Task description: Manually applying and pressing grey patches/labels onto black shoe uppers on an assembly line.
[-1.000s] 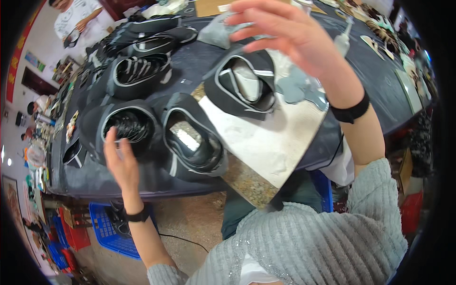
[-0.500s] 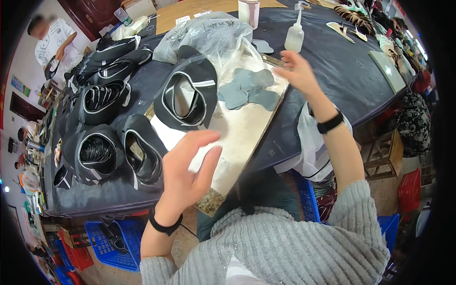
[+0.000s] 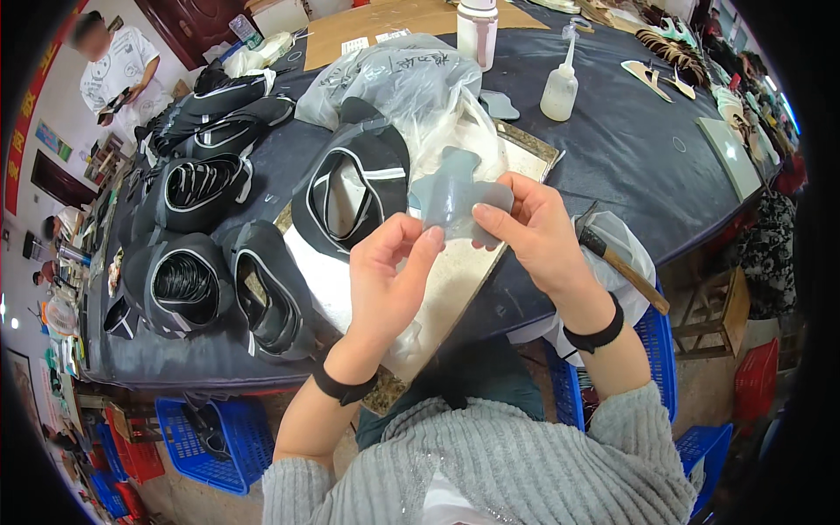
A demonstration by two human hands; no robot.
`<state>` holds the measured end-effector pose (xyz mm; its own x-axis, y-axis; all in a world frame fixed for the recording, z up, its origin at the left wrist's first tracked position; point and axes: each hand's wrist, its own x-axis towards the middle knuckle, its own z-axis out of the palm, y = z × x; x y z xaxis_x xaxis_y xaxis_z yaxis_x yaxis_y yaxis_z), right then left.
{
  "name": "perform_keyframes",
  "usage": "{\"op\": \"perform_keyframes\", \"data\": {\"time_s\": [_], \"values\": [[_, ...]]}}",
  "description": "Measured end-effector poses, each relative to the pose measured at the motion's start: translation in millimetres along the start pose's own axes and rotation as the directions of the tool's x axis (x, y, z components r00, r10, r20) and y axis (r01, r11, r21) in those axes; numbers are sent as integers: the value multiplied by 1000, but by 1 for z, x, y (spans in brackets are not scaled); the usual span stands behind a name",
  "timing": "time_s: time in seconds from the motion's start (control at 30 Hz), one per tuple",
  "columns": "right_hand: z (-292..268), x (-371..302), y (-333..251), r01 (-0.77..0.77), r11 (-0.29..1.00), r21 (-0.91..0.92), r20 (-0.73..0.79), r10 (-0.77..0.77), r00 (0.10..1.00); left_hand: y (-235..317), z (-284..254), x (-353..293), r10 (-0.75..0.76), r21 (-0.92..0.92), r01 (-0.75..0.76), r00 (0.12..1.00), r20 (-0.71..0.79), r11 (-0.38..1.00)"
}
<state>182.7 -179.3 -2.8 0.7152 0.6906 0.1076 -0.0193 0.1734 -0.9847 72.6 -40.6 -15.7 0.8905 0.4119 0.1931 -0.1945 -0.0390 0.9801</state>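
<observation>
Over the pale board (image 3: 442, 293), my two hands hold a thin grey piece (image 3: 448, 201) with rounded lobes, possibly several in a stack. My left hand (image 3: 394, 276) pinches its lower left edge between thumb and fingers. My right hand (image 3: 542, 241) grips its right side, thumb in front and fingers behind. Whatever lies on the board behind the piece is mostly hidden. Just left of it, a black shoe upper (image 3: 359, 188) with white edging rests on the board. A clear plastic bag (image 3: 394, 83) is behind it.
More black uppers (image 3: 188, 280) are piled on the left. A squeeze bottle (image 3: 560, 87) and a pinkish-white cup (image 3: 477, 35) stand farther back. A wooden-handled tool (image 3: 626, 273) lies by a white bag at the right edge. Blue baskets (image 3: 214, 446) sit below; another person (image 3: 122, 74) stands far left.
My right hand has come left and nearer, my left hand has moved right, and both now hold the grey piece above the board. The wooden-handled tool has come into view.
</observation>
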Motion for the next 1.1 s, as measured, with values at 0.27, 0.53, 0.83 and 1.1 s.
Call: {"op": "perform_keyframes", "data": {"time_s": [0.27, 0.53, 0.83, 1.1], "values": [[0, -15, 23, 60, 967, 246, -331, 26, 943, 23, -31, -32, -135, -152, 129, 990, -29, 980], [5, -38, 39, 50, 886, 461, -306, 106, 946, 18, -51, -9, 333, 911, -405, 872, 359, 79], [40, -40, 11, 25, 895, 445, -98, 21, 995, 71, -45, -25, 127, 304, -112, 991, -29, 946], [72, -23, 3, -20, 883, 468, 2, 22, 1000, 56, -54, -41, -63, 9, 62, 992, 105, 998]]}}
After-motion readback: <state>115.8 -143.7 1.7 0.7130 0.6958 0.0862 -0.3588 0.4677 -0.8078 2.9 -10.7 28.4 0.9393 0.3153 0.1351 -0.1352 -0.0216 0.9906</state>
